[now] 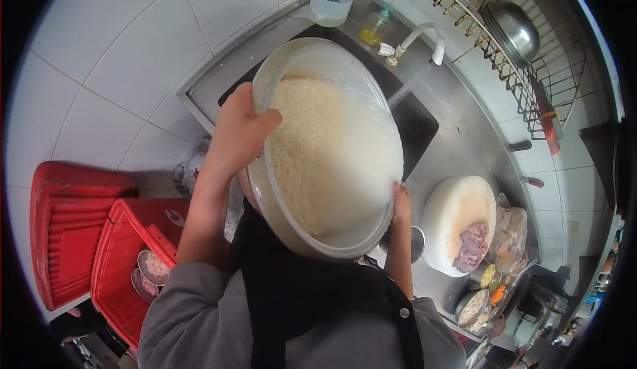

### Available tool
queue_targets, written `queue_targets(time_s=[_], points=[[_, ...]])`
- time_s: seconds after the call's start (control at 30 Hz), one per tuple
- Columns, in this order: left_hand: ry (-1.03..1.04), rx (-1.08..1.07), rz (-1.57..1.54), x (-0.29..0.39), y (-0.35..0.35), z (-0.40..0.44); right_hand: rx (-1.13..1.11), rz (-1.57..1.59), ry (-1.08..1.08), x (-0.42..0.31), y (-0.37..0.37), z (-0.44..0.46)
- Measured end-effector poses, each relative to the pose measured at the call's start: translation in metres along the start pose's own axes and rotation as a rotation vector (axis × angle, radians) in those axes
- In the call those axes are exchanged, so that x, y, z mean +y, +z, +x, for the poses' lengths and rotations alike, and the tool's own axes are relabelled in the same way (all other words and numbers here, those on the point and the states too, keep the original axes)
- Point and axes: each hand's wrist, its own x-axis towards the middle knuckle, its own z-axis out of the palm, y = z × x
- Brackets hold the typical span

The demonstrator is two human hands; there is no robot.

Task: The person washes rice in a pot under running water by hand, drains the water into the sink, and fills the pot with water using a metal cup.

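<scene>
A large round metal pot [265, 170] is tilted over the sink [421, 130]. Inside it lie pale rice grains [298, 150] on the left and cloudy white water [361, 153] on the right. My left hand [244, 127] grips the pot's left rim, thumb over the edge. On the lower right rim, my right hand [401, 202] has hold of the pot, with most of its fingers hidden behind it. Beyond the pot, a white faucet [424, 36] stands at the sink's back edge.
A white tub [330, 4] and a soap bottle [375, 25] stand behind the sink. Meat [472, 246] lies on a round white board [448, 226] at right. Red crates [119, 263] are at lower left. A wire rack [491, 44] with metal bowls [514, 29] hangs upper right.
</scene>
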Motion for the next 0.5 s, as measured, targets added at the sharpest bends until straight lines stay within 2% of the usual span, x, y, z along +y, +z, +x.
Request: queue_targets(time_s=[0.07,0.17,0.27,0.37,0.5], points=[[0.021,0.007,0.071,0.004,0.002,0.001,-0.076,0.043,-0.035,0.000,-0.001,-0.002],[0.049,0.012,0.044,0.000,0.007,0.003,0.010,-0.001,-0.042,0.003,0.000,-0.003],[0.037,-0.012,0.076,0.005,0.007,0.004,0.001,0.056,-0.026,-0.007,0.004,-0.012],[-0.002,-0.042,0.054,0.011,0.010,0.003,-0.050,0.036,-0.030,0.015,-0.010,0.004],[0.040,-0.039,0.077,0.010,0.013,0.005,-0.039,0.113,-0.025,0.005,-0.003,-0.005]])
